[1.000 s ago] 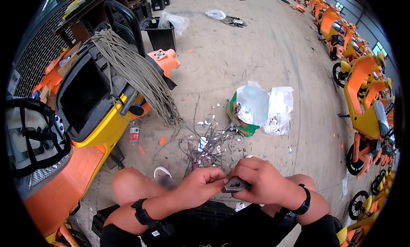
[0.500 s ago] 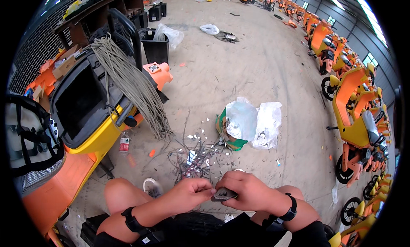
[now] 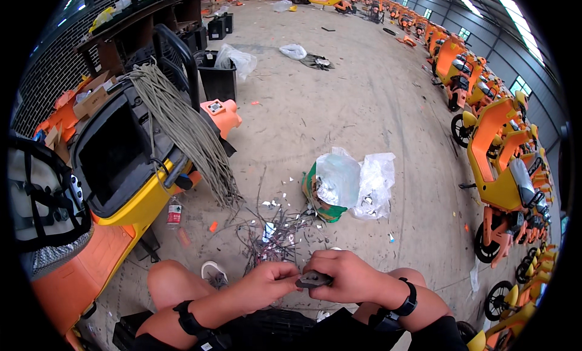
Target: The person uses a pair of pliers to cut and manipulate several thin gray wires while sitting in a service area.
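Note:
My right hand [image 3: 344, 274] grips a small dark grey flat piece with holes in it [image 3: 314, 279], which sticks out between thumb and fingers toward the left. My left hand [image 3: 273, 284] is closed in a pinch, its fingertips right at the near end of that piece. Whether those fingertips hold something thin as well is too small to tell. Beyond my hands, a loose heap of cut wires and scraps [image 3: 273, 239] lies on the floor between my feet.
A green sack with a pale plastic liner [image 3: 330, 187] stands ahead, a clear plastic bag [image 3: 374, 184] beside it. To my left, a yellow and orange scooter [image 3: 130, 202] carries a bundle of grey cables [image 3: 182, 126]. A bottle [image 3: 174, 212] stands by it. Rows of scooters [image 3: 497, 169] line the right.
Both hands have shifted slightly left with the grey piece, still close together. The piece shows a flatter face now. The whole view has tilted a little.

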The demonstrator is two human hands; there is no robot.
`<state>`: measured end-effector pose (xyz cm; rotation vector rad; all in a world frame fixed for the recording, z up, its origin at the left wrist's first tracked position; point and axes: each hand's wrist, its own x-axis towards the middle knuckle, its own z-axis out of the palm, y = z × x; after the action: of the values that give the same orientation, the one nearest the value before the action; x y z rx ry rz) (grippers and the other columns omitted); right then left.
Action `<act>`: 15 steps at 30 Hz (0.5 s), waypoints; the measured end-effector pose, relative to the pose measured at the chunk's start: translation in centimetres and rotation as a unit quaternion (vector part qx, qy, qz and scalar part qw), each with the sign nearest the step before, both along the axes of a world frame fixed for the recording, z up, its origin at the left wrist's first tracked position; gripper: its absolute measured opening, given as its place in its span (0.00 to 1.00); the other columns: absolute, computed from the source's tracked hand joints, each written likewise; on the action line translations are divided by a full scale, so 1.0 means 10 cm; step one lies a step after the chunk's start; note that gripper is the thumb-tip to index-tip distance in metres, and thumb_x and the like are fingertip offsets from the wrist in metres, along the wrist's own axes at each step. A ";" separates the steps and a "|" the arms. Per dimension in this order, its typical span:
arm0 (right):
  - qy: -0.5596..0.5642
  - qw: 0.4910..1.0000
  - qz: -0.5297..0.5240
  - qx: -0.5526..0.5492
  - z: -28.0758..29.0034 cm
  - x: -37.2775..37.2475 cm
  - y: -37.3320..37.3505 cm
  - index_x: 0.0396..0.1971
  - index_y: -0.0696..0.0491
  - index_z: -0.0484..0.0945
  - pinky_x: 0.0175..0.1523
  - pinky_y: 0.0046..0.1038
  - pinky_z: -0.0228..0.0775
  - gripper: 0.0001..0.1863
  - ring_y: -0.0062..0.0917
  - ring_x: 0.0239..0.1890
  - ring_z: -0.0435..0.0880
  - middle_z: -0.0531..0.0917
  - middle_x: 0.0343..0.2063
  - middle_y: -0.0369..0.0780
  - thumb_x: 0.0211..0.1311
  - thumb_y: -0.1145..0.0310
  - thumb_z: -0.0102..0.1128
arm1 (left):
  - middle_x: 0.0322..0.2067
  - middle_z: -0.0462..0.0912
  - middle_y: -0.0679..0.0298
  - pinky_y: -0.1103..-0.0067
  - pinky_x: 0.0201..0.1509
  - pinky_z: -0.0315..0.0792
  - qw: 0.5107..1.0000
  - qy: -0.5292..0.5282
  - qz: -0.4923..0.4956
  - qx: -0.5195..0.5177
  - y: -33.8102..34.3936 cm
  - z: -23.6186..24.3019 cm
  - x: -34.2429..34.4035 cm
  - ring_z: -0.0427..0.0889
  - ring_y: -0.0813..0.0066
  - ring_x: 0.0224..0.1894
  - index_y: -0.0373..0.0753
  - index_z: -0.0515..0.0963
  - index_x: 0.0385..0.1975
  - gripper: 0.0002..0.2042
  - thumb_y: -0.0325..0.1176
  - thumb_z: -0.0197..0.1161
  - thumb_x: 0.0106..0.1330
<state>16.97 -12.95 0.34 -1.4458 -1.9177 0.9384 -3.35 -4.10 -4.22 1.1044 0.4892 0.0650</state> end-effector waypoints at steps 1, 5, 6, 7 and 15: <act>0.000 1.000 -0.004 0.001 0.00 0.00 0.00 0.34 0.56 0.79 0.35 0.34 0.72 0.13 0.38 0.31 0.80 0.77 0.27 0.41 0.47 0.68 0.67 | 0.20 0.71 0.77 0.86 0.22 0.56 1.000 0.007 0.005 -0.029 -0.01 0.02 0.00 0.63 0.91 0.20 0.37 0.79 0.35 0.08 0.34 0.58 0.71; 0.042 0.999 -0.016 -0.016 0.02 0.00 0.00 0.33 0.56 0.79 0.33 0.32 0.71 0.13 0.36 0.30 0.79 0.77 0.26 0.40 0.46 0.69 0.67 | 0.17 0.68 0.76 0.85 0.20 0.54 0.997 0.000 0.030 -0.066 -0.05 0.03 0.00 0.60 0.90 0.17 0.35 0.79 0.34 0.09 0.34 0.57 0.71; 0.049 0.999 -0.015 -0.017 0.04 0.00 0.00 0.33 0.56 0.79 0.33 0.31 0.70 0.13 0.35 0.30 0.79 0.77 0.26 0.40 0.46 0.69 0.68 | 0.16 0.67 0.76 0.85 0.20 0.53 0.996 -0.016 0.027 -0.078 -0.04 0.01 0.00 0.60 0.89 0.17 0.34 0.79 0.34 0.10 0.34 0.57 0.71; 0.057 0.998 -0.014 -0.018 0.07 0.01 0.00 0.33 0.56 0.79 0.33 0.31 0.70 0.13 0.35 0.30 0.79 0.76 0.26 0.40 0.46 0.69 0.68 | 0.16 0.66 0.76 0.85 0.19 0.53 0.995 -0.031 0.025 -0.091 -0.04 0.01 -0.01 0.59 0.89 0.16 0.33 0.79 0.33 0.10 0.34 0.57 0.72; 0.064 0.998 -0.013 -0.026 0.11 0.10 0.00 0.34 0.57 0.78 0.35 0.30 0.70 0.14 0.34 0.31 0.78 0.77 0.27 0.41 0.45 0.71 0.67 | 0.14 0.64 0.76 0.85 0.20 0.52 0.995 -0.037 0.039 -0.088 -0.02 0.13 -0.05 0.58 0.90 0.16 0.33 0.78 0.32 0.11 0.34 0.57 0.72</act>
<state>17.97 -12.95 1.46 -1.4008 -1.7913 1.0495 -3.84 -4.31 -2.89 0.9071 0.4632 0.1289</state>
